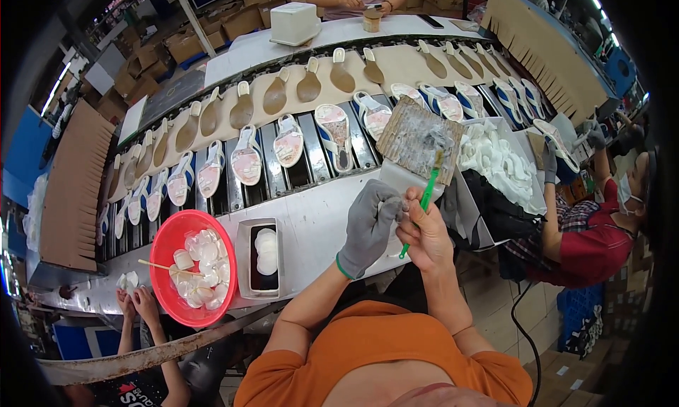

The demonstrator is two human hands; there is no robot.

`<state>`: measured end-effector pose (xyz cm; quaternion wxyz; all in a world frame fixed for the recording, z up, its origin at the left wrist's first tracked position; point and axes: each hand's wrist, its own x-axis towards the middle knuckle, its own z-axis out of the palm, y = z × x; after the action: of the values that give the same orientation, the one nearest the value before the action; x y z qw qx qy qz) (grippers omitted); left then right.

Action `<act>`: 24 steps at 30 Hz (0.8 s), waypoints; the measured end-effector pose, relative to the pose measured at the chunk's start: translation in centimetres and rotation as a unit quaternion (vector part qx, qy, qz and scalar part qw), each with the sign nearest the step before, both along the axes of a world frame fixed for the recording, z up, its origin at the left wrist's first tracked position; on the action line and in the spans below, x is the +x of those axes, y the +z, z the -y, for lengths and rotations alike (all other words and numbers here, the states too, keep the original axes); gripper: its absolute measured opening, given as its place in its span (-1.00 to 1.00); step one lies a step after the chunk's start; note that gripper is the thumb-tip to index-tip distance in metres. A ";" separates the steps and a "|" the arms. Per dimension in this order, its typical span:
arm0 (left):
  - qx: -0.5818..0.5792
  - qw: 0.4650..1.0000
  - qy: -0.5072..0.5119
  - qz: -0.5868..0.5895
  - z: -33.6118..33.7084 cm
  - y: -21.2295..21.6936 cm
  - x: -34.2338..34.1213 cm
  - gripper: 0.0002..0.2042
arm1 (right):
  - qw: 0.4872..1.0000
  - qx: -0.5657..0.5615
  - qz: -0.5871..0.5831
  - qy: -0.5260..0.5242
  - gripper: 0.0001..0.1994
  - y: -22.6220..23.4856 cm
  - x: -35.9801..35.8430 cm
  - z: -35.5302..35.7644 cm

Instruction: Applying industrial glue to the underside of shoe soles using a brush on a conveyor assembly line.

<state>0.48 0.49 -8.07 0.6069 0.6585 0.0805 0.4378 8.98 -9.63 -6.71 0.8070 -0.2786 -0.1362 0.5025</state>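
Observation:
My right hand [428, 234] is bare and closed round a green-handled brush [429, 189], its bristles pointing away from me. In a grey glove, my left hand [369, 224] has its fingers drawn together close to my right fingertips; what they pinch, if anything, I cannot make out. The brush tip overlaps a square of cardboard [407, 142] smeared with a whitish substance, just beyond both hands. Past it, upturned shoes [332, 128] with pale, pink-marked undersides stand in a row on the roller conveyor [272, 184]. Tan soles [308, 89] lie in another row behind them.
Left of my hands are a red basin [159, 265] of pale round pieces and a box [242, 265] holding white discs. White pieces fill a carton [495, 159] on the right. A co-worker [594, 237] handles a shoe there; others sit far across and at lower left.

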 end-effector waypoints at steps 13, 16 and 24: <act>0.071 0.991 -0.037 -0.105 -1.0 0.9 -1.0 -0.81 | 0.873 -0.132 0.383 -0.270 -0.78 -0.3 0.4 0.2; 0.060 0.986 -0.083 -0.129 -1.4 0.6 -0.9 -0.86 | 0.853 -0.148 0.431 -0.254 -0.76 -0.1 1.2 0.7; -0.197 0.970 -0.132 -0.060 0.2 -0.2 -1.1 -0.82 | 0.861 -0.133 0.440 -0.217 -0.75 0.0 1.6 1.1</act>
<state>-0.60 0.31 -8.23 0.7714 0.5555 0.1135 0.2890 10.57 -10.75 -6.67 0.7072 -0.5978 -0.3449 0.1535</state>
